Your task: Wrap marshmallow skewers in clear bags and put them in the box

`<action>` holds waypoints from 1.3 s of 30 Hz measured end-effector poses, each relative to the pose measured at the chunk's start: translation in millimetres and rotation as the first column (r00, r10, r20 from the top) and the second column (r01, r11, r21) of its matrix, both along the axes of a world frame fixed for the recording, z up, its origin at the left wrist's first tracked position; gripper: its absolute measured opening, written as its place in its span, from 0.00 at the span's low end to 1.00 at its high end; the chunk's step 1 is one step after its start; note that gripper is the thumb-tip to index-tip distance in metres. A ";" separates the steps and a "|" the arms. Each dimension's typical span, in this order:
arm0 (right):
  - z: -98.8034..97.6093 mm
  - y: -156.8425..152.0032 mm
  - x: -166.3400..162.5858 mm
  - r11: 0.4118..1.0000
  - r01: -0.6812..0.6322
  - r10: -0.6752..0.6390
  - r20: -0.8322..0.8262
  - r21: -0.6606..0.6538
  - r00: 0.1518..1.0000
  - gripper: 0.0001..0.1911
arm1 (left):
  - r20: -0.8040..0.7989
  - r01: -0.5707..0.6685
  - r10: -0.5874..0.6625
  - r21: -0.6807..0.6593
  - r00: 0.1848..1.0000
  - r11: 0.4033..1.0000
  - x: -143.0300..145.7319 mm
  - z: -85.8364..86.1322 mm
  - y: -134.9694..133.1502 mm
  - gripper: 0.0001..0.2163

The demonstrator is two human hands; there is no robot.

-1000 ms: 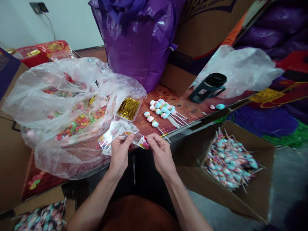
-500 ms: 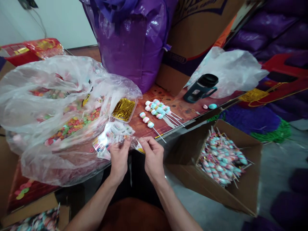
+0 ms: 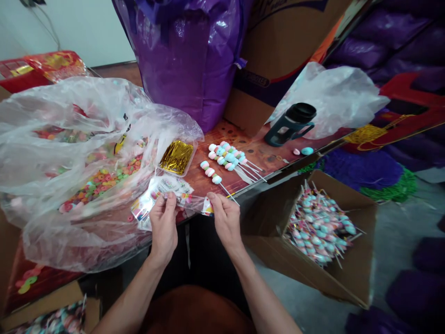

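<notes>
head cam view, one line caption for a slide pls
Both hands, left hand and right hand, stretch a small clear printed bag at the table edge beside marshmallow skewers.

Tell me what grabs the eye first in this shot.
The big clear plastic bag of colourful ring candies sprawls over the left of the table, with a shiny purple bag standing behind it. At the near edge, the left hand and right hand stretch a small printed clear wrapper between them. Marshmallow skewers lie just beyond, and a cardboard box of wrapped ones sits on the right.

Glossy clear plastic bag [image 3: 83, 153], shiny gold foil ties [image 3: 176, 157], matt cardboard box [image 3: 347, 278].
</notes>
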State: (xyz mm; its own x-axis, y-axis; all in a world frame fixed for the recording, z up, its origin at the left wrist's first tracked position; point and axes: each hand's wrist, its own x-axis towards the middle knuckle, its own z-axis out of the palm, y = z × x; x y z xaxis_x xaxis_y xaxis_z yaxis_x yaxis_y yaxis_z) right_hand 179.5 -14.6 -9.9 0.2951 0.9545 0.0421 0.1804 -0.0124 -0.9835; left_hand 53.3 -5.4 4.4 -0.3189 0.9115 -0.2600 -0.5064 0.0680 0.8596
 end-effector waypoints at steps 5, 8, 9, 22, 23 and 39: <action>-1.6 17.3 26.4 0.995 0.080 -0.093 0.276 0.058 0.957 0.23 | 0.092 -0.050 0.051 -0.016 0.994 0.999 -6.7 0.2 12.8 0.16; -12.9 32.6 40.4 0.978 0.125 -0.202 0.633 0.165 0.747 0.14 | 0.177 -0.064 0.073 -0.057 0.982 0.996 -11.1 -2.0 23.4 0.16; -18.5 37.2 43.2 0.979 0.113 -0.201 0.725 0.169 0.659 0.11 | 0.193 -0.060 0.072 -0.067 0.979 0.996 -12.2 -3.1 26.1 0.16; 9.3 -23.8 47.0 0.952 0.018 -0.104 0.268 0.306 0.958 0.06 | 0.138 -0.225 0.226 -0.024 0.964 0.974 -10.4 -7.9 42.3 0.20; 12.9 -31.7 46.0 0.948 -0.004 -0.087 0.269 0.318 0.959 0.06 | 0.120 -0.238 0.238 -0.014 0.964 0.971 -10.0 -8.1 42.9 0.20; 18.8 -50.4 44.2 0.900 -0.279 0.091 0.480 0.335 0.872 0.08 | -0.179 -0.288 0.317 0.171 0.931 0.942 -13.9 -22.3 40.3 0.20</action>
State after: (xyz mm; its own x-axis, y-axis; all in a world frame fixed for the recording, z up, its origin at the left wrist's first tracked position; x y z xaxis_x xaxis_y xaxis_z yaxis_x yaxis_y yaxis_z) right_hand 223.7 -65.0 8.9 -0.0256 0.8681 0.4958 0.5558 0.4246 -0.7147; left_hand 39.4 35.0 -17.9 -0.6173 0.7858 -0.0385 -0.2996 -0.1895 0.9351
